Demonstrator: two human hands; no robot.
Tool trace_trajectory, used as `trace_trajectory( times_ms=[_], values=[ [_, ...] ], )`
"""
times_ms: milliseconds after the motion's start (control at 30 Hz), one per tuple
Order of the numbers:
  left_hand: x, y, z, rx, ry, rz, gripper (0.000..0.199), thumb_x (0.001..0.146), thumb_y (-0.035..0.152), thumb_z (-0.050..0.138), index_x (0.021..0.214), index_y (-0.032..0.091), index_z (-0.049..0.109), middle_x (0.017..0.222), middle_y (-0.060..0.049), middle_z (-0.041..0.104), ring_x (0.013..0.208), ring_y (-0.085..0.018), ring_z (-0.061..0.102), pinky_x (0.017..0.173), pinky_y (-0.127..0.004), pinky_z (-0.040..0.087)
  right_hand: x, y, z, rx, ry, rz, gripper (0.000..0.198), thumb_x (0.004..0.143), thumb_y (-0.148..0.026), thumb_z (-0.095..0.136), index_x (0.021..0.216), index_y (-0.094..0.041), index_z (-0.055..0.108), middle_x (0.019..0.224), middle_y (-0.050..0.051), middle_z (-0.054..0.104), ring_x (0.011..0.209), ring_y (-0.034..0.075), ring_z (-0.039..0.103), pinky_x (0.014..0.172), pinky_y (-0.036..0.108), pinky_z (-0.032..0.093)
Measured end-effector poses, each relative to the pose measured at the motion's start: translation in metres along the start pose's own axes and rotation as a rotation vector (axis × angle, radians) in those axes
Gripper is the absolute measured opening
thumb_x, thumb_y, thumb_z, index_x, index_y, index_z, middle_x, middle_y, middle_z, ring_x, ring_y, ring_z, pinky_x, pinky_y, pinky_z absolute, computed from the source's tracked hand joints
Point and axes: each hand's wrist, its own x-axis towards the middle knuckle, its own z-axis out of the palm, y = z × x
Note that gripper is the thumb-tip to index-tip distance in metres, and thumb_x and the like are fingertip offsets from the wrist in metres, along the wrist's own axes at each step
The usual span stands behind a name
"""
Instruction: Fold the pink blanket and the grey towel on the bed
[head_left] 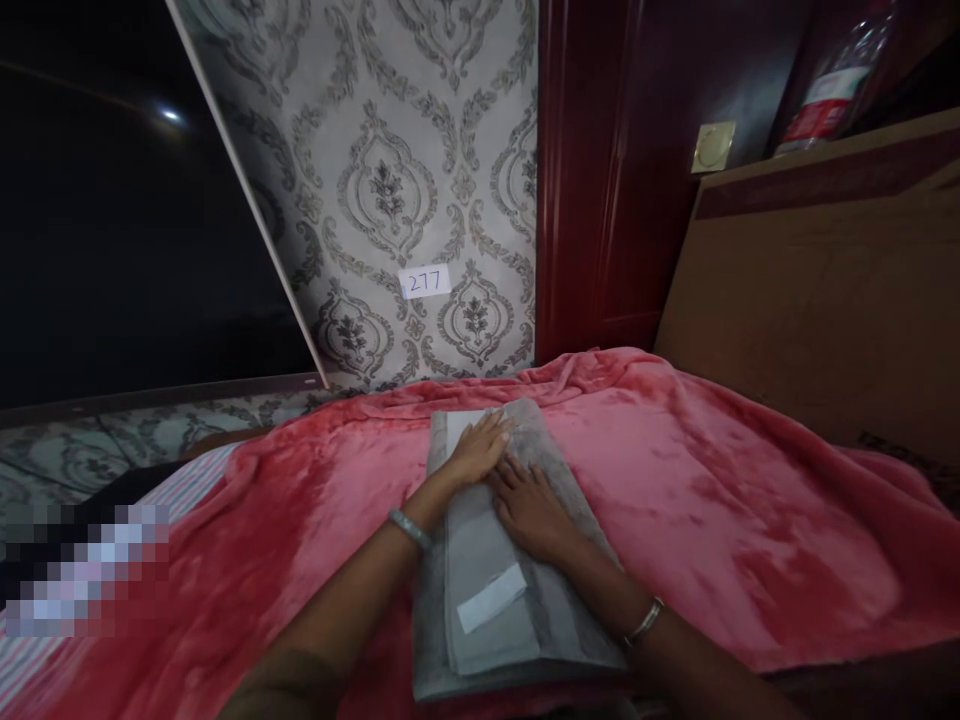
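A long grey folded cloth [480,540], with a paler grey panel on top, lies lengthwise in front of me. My left hand [481,447] rests flat on its far part, fingers stretched out and pointing away. Just nearer and to the right, my right hand [536,510] presses flat on the same cloth, its fingers spread. The fingertips of my right hand come close to my left palm. Close to the cloth's near end sits a small white strip [492,598]; whether it is loose or attached I cannot tell. Neither hand grips anything.
Beneath the cloth spreads a pink-red plush blanket [645,450]. A large dark screen [135,230] leans at the left. Patterned wallpaper bears a paper marked 277 [425,281]. On the right stands a big cardboard box [825,300], topped by a plastic bottle [829,95].
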Motion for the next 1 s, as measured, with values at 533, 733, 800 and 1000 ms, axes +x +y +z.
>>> trace_trajectory(
  times_ms=[533, 733, 800, 1000],
  values=[
    [0.044, -0.043, 0.027, 0.249, 0.002, -0.018, 0.051, 0.1, 0.035, 0.039, 0.15, 0.027, 0.047, 0.16, -0.006, 0.041, 0.149, -0.03, 0.032, 0.123, -0.054, 0.018, 0.024, 0.011, -0.01, 0.051, 0.086, 0.112, 0.053, 0.099, -0.025, 0.037, 0.15, -0.015, 0.047, 0.157, 0.012, 0.044, 0.147, 0.024, 0.034, 0.122, 0.047, 0.022],
    [0.045, -0.042, 0.027, 0.339, 0.062, -0.086, 0.052, 0.102, 0.034, 0.033, 0.151, 0.021, 0.046, 0.156, -0.01, 0.047, 0.144, -0.026, 0.041, 0.123, -0.049, 0.021, 0.082, 0.054, -0.02, -0.058, 0.068, 0.266, 0.061, 0.101, -0.032, 0.033, 0.159, -0.014, 0.031, 0.166, 0.01, 0.025, 0.154, 0.028, 0.016, 0.123, 0.055, 0.014],
    [0.046, -0.041, 0.029, 0.385, 0.099, -0.178, 0.054, 0.102, 0.036, 0.032, 0.152, 0.021, 0.044, 0.154, -0.01, 0.049, 0.142, -0.028, 0.044, 0.122, -0.053, 0.021, 0.088, 0.068, -0.012, -0.049, 0.005, 0.347, 0.062, 0.101, -0.038, 0.032, 0.159, -0.015, 0.03, 0.166, 0.009, 0.024, 0.154, 0.028, 0.014, 0.122, 0.054, 0.016],
    [0.047, -0.036, 0.03, 0.42, 0.093, -0.277, 0.058, 0.102, 0.042, 0.028, 0.154, 0.019, 0.041, 0.153, -0.011, 0.05, 0.14, -0.031, 0.044, 0.122, -0.055, 0.022, 0.087, 0.081, 0.001, -0.036, -0.052, 0.404, 0.064, 0.102, -0.045, 0.028, 0.161, -0.019, 0.026, 0.169, 0.007, 0.016, 0.155, 0.027, 0.011, 0.122, 0.052, 0.019]
  ],
)
